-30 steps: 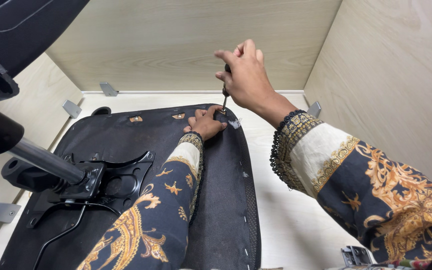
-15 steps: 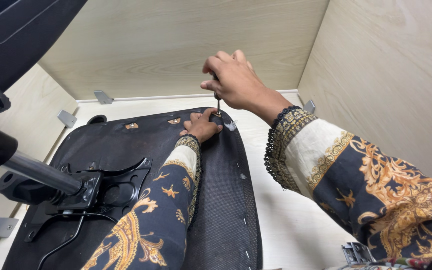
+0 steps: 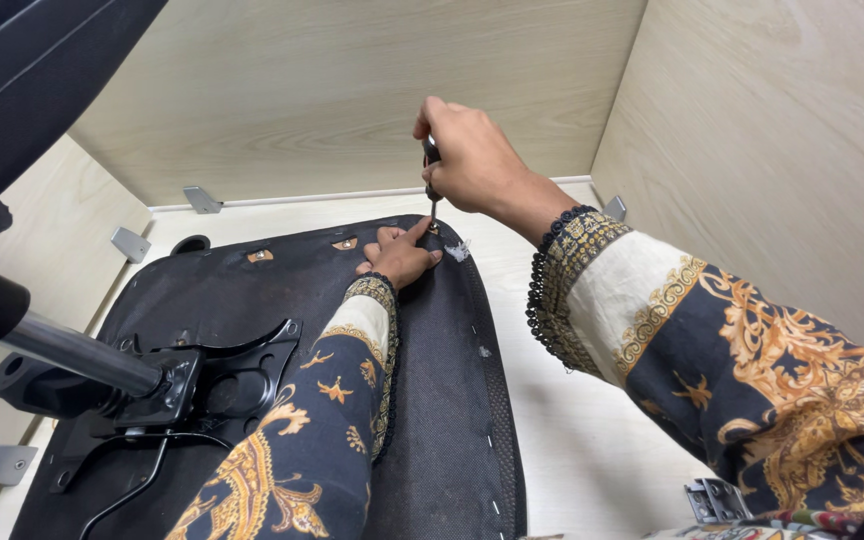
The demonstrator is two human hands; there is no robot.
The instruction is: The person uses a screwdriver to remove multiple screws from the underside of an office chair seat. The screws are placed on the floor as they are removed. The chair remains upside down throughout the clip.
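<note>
An upturned black chair seat lies on a pale wooden surface, its fabric underside facing up. My right hand grips a small screwdriver upright, its tip at the seat's far right corner. My left hand rests flat on the fabric there, fingers beside the screwdriver tip. A bit of white fluff sticks out of the fabric just right of the tip. Both arms wear dark sleeves with gold patterns.
A black metal mounting plate with a grey gas cylinder is fixed to the seat at the left. Wooden walls enclose the space, with metal corner brackets. A metal part lies at the bottom right.
My right hand has shifted slightly left and closed more tightly around the screwdriver, the fingers no longer spread. My left hand has stayed at the seat's corner.
</note>
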